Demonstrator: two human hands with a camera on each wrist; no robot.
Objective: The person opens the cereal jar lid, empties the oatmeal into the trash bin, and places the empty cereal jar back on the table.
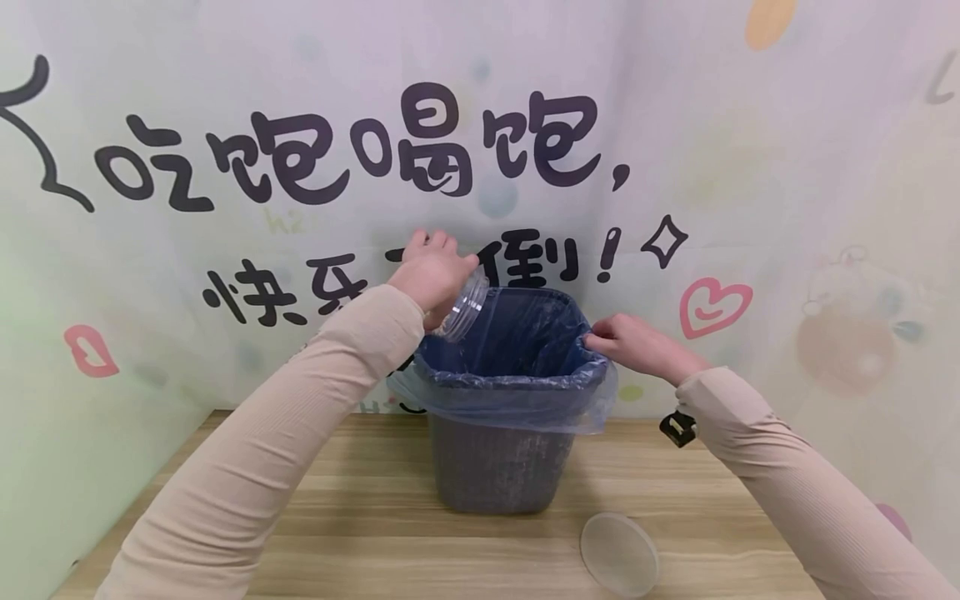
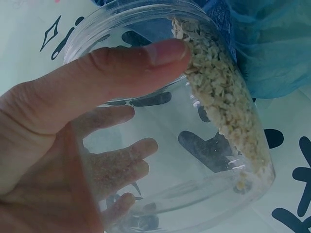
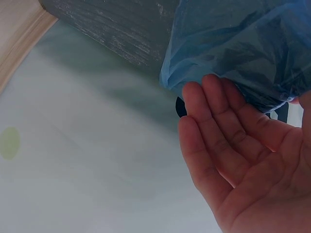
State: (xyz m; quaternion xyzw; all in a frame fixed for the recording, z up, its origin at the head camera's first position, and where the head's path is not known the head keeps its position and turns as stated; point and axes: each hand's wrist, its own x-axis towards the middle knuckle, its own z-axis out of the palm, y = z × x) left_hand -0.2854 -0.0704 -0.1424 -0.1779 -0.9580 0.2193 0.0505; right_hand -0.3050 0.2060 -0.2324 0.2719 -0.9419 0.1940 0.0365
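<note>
My left hand [image 1: 437,277] grips a clear plastic jar [image 2: 204,145] round its side, the thumb lying across the wall near the threaded neck. The jar tips mouth-down over the left rim of a grey trash bin [image 1: 498,467]. Rolled oats [image 2: 218,92] lie along the jar's lower wall, reaching up to the neck. A blue bag [image 1: 517,400] lines the bin and folds out over its rim. At the right rim, my right hand [image 1: 641,343] holds the bin's edge through the bag, with its fingers [image 3: 214,131] outside against the plastic.
A round translucent lid [image 1: 619,554] lies on the wooden table [image 1: 360,500], in front of the bin and to its right. Close behind the bin hangs a pale backdrop [image 1: 300,67] with black lettering. A black strap [image 1: 678,428] shows under the right wrist.
</note>
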